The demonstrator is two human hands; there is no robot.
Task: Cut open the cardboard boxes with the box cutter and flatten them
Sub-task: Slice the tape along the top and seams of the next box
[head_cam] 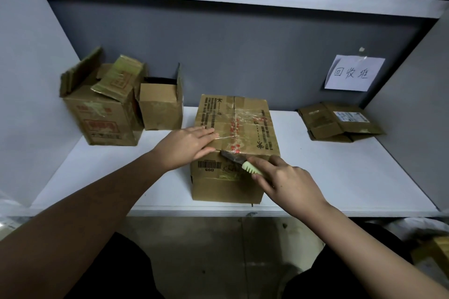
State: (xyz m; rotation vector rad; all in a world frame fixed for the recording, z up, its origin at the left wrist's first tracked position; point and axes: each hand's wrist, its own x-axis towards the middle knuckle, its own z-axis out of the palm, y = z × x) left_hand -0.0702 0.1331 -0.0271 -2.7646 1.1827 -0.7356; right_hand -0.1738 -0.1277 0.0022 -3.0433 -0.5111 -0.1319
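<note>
Head view first: my left hand [192, 145] lies flat, fingers straight, pressing the top of the taped box [237, 128] that stands at the middle of the desk [340, 177]. My right hand [284, 182] has its grip closed round the pale green handle of the box cutter [243, 164], whose blade meets the tape at the box's near top edge. I judge the cut is only starting; the clear tape along the top seam looks whole. To the left stand two opened boxes [104, 109], flaps up, not flattened. At far right a flattened box [340, 121] lies below a paper sign [354, 73]. So one looks done, three remain.
</note>
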